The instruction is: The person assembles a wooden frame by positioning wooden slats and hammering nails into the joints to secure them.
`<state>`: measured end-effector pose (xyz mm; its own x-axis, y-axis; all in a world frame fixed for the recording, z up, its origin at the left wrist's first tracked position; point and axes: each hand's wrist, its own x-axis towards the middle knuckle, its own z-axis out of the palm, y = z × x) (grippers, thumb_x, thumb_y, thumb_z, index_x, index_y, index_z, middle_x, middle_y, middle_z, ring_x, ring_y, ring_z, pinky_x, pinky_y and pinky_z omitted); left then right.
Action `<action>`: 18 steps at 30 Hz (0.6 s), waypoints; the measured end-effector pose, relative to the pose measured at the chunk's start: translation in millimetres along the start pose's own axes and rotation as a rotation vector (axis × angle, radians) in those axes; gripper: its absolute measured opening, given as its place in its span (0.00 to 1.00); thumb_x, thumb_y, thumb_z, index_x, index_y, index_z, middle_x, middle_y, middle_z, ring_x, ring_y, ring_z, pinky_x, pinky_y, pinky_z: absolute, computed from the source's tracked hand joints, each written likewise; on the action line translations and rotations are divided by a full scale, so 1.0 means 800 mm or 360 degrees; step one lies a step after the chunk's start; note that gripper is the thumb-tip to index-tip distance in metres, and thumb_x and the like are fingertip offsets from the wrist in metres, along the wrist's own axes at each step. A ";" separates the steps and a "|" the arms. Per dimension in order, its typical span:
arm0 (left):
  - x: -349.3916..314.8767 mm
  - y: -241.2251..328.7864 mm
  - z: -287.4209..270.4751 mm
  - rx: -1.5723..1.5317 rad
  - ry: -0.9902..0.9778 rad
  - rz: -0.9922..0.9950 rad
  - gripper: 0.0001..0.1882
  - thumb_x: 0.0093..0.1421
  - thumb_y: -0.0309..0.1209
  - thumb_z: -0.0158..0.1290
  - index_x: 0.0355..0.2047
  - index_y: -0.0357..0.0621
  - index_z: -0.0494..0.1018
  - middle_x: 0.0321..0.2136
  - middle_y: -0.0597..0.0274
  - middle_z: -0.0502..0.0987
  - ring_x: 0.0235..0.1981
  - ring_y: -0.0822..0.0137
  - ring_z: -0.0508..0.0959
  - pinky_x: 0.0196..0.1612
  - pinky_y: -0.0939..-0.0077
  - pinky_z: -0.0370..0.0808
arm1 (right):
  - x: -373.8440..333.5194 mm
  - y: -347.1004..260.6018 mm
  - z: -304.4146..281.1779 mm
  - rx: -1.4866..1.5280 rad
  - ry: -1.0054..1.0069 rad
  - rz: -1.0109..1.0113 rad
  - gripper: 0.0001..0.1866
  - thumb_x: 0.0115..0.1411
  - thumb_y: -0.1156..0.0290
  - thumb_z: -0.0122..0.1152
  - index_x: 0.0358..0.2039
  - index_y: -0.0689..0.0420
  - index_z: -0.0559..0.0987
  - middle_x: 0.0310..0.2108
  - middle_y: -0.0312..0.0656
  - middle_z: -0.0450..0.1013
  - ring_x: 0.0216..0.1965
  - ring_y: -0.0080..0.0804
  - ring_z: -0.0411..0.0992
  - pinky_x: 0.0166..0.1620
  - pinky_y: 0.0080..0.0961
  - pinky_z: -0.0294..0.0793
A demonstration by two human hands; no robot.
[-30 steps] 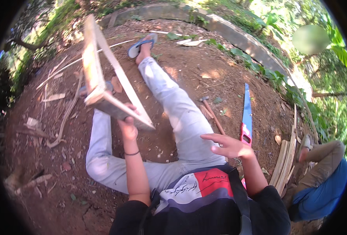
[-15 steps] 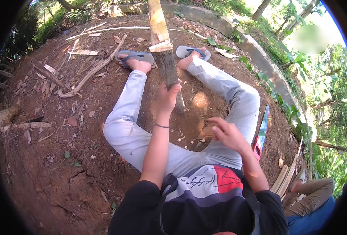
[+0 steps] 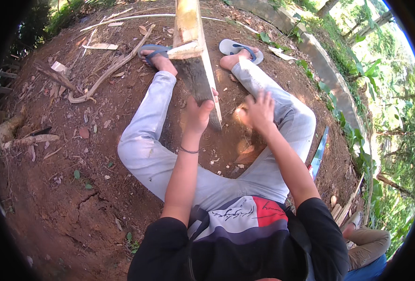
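Observation:
Between my legs stands a split length of wood [image 3: 191,75], its near part covered in dark bark and its far part stripped to pale yellow. A pale ledge of cut wood crosses it where the bark begins. My left hand [image 3: 200,112] is wrapped round its near end, thumb on the bark side. Apart from the wood, beside my right knee, my right hand [image 3: 260,112] hangs with fingers spread and slightly blurred; nothing shows in it.
A saw [image 3: 319,152] lies right of my right leg, its handle mostly hidden by my arm. Crooked branches [image 3: 109,77] and wood chips litter the soil at left. A low concrete edging [image 3: 326,70] curves along the right. Another person's leg [image 3: 369,246] shows at lower right.
My right hand has moved forward and its fingers have spread. The wood's far end has tilted up closer to view, still in my left hand.

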<state>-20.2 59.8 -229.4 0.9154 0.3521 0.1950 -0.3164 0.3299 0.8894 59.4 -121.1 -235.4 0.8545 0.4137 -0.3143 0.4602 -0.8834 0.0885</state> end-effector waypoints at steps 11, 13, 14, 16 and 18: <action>0.001 0.003 0.026 0.0126 0.0064 -0.0035 0.31 0.50 0.54 0.61 0.37 0.35 0.72 0.32 0.60 0.75 0.33 0.71 0.74 0.38 0.76 0.71 | -0.105 0.171 0.015 0.0085 -0.0048 -0.0874 0.29 0.57 0.48 0.54 0.56 0.49 0.70 0.64 0.44 0.56 0.66 0.44 0.50 0.64 0.55 0.43; 0.004 0.011 0.033 -0.0178 -0.0073 -0.0123 0.19 0.51 0.36 0.64 0.38 0.38 0.73 0.29 0.69 0.74 0.28 0.78 0.70 0.32 0.81 0.67 | -0.103 0.214 -0.037 -0.0151 -0.0137 -0.0614 0.28 0.56 0.45 0.53 0.56 0.37 0.71 0.67 0.37 0.53 0.68 0.43 0.47 0.65 0.57 0.38; 0.007 0.016 0.039 -0.0128 -0.0050 -0.0073 0.19 0.50 0.35 0.64 0.37 0.38 0.72 0.26 0.70 0.72 0.25 0.78 0.68 0.27 0.82 0.65 | -0.099 0.239 -0.041 -0.0294 -0.0016 -0.0287 0.29 0.57 0.44 0.51 0.59 0.35 0.68 0.67 0.37 0.51 0.68 0.42 0.46 0.64 0.60 0.41; 0.010 0.021 0.041 -0.0072 -0.0123 -0.0201 0.22 0.49 0.40 0.66 0.36 0.37 0.73 0.26 0.69 0.71 0.27 0.78 0.69 0.28 0.82 0.65 | -0.076 0.345 0.011 -0.0244 -0.0066 0.0687 0.32 0.62 0.47 0.48 0.61 0.54 0.65 0.64 0.47 0.56 0.66 0.48 0.52 0.63 0.50 0.53; 0.011 0.012 0.038 -0.0078 -0.0119 -0.0157 0.27 0.46 0.49 0.67 0.34 0.38 0.75 0.27 0.70 0.70 0.28 0.77 0.69 0.29 0.81 0.66 | -0.080 0.323 -0.005 0.0302 0.0334 0.0678 0.30 0.64 0.52 0.46 0.60 0.60 0.65 0.61 0.50 0.61 0.64 0.46 0.57 0.63 0.41 0.55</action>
<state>-7.4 39.1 -206.6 0.9581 0.2503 0.1395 -0.2340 0.4025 0.8850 124.7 -374.9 -189.0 0.9956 0.0265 -0.0895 0.0255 -0.9996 -0.0119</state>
